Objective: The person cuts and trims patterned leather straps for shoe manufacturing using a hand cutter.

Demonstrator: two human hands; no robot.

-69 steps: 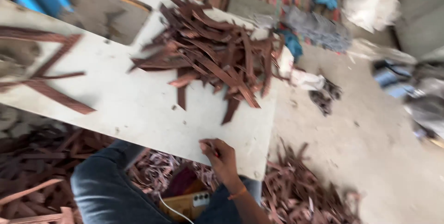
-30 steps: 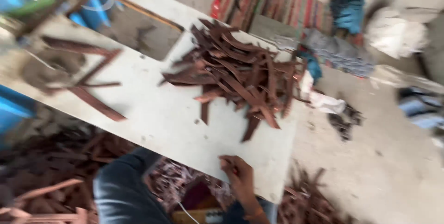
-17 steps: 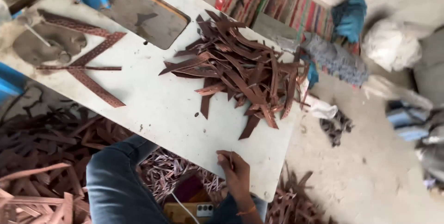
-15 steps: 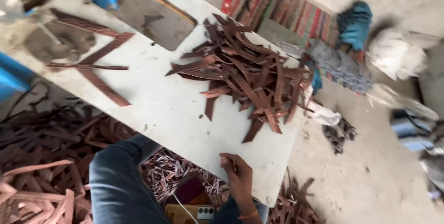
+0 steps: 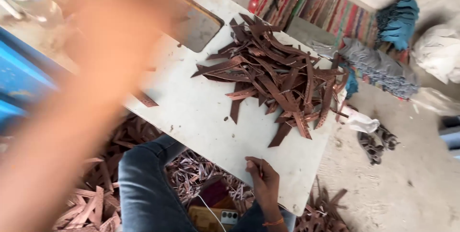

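My right hand rests at the near edge of a white table, fingers curled; a thin dark sliver shows between them, too small to name. A heap of brown leather strips lies on the table beyond that hand, apart from it. My left arm crosses the left of the view as an orange blur, from the lower left up to the top. Its hand is smeared and cannot be read. My knee in blue jeans is under the table edge.
A dark rectangular cutout sits in the table's far side. Brown scraps cover the floor at lower left. A phone lies by my leg. A striped rug, blue cloth, grey cloth and white bag lie at right.
My left arm has swung up in front of the camera, hiding the table's left part. The view has tilted toward the strip heap. My right hand stays at the table edge.
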